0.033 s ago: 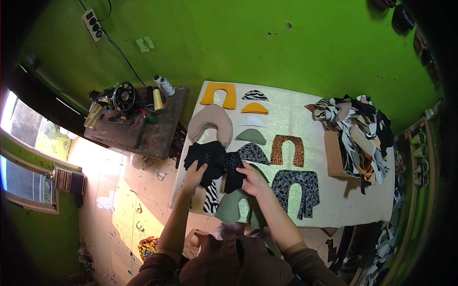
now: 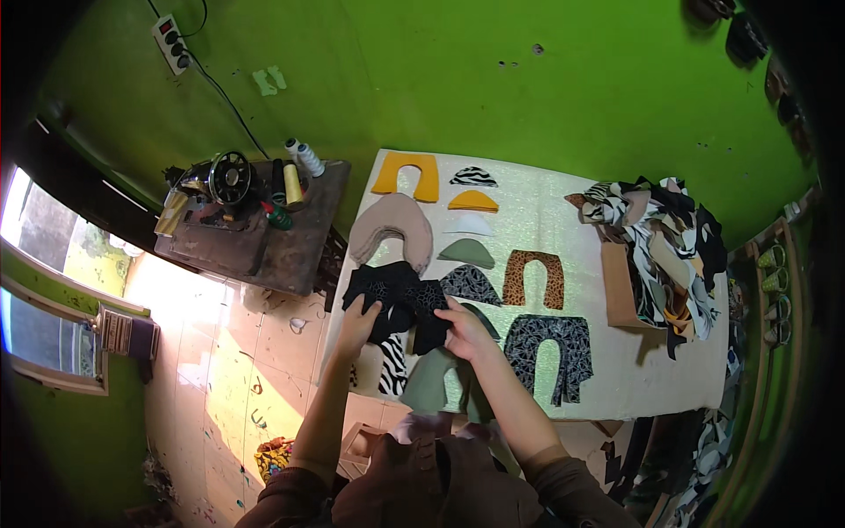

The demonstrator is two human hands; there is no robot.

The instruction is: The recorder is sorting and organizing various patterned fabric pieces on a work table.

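Observation:
Dark patterned fabric pieces (image 2: 381, 286) are held up over the near left part of the table, in both hands. My left hand (image 2: 359, 324) pinches their left side, and my right hand (image 2: 464, 327) grips the right end, thumb on top. Below them lie a zebra-striped piece (image 2: 393, 365) and grey-green arched pieces (image 2: 429, 380), partly covered. Just beyond is a stack of beige U-shaped pieces (image 2: 393, 225). To the right of my right hand rest a black-and-grey patterned U-shaped piece (image 2: 521, 339) and a leopard-print one (image 2: 535, 257).
Half-moon pieces, among them a yellow one (image 2: 473, 201) and a green one (image 2: 466, 253), form a column on the white table (image 2: 598, 387). A cardboard box (image 2: 621, 286) overflows with scraps at right. At left stands a sewing machine (image 2: 227, 180) with thread cones (image 2: 292, 183).
The view has shifted very slightly, so the table's things sit a little farther right. Both hands keep their grip on the dark fabric pieces.

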